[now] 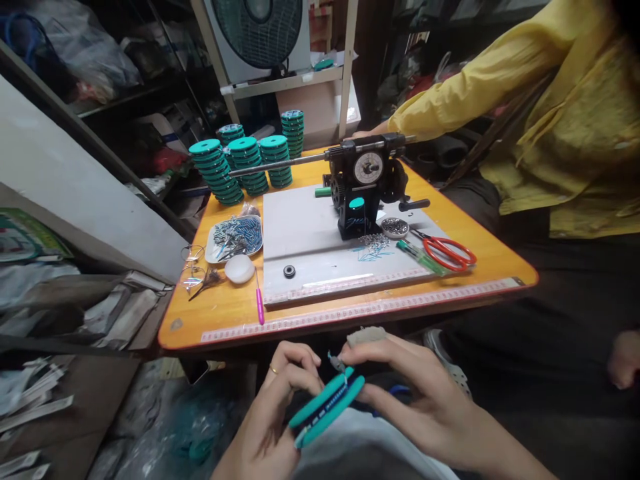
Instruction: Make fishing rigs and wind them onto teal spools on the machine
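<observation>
A teal spool (327,408) with dark blue line wound in its groove is tilted between my two hands, below the table's front edge. My left hand (270,410), with a ring on one finger, grips its lower left end. At the upper right end, my right hand (415,390) has its fingers closed around the rim. A small greyish piece (337,362) shows by the right index fingertip; what it is I cannot make out. Some beige wrapping (367,335) covers part of a right-hand finger. Pale cloth (360,443) lies under the hands.
On the orange table (186,325) stands a black hand-cranked winder (357,217) with a dial and long rod. Around it are teal spool stacks (245,163), a parts tray (213,250), a pink-handled tool (259,305) and red-handled scissors (450,253). A person in yellow (575,133) sits right.
</observation>
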Motion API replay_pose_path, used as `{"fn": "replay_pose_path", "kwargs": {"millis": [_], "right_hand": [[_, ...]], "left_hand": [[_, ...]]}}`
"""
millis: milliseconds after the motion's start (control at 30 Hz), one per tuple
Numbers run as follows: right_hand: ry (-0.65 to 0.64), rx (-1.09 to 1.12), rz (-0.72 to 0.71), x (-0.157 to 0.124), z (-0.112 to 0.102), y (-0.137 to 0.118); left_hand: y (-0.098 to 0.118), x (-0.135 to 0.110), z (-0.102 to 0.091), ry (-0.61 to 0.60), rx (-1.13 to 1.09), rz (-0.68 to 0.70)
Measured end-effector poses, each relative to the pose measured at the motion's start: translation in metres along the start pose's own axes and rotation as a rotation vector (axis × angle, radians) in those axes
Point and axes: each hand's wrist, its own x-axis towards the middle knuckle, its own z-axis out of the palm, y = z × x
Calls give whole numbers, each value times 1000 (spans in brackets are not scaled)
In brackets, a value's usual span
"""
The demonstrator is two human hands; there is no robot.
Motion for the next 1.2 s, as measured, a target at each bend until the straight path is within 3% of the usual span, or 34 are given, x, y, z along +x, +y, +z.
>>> {"fn": "replay_pose_path", "kwargs": {"millis": [167,300,433,533,700,900,1200], "right_hand": [[1,89,-77,0,7,7],[40,70,-186,6,13,9],[137,-44,-292,12,22,8],[169,-98,-340,16,24,7],[246,-202,-370,18,18,2],[183,-133,-331,13,15,1],[273,-128,-258,8,22,3]], "left_hand": [[17,-3,-10,18,138,23],[28,-6,-19,108,264,100],[27,0,-23,65,558,378],[25,7,-21,91,754,480],[21,7,-13,215,583,407],[10,1,-3,378,352,247],[6,4,3,389,73,206]]}}
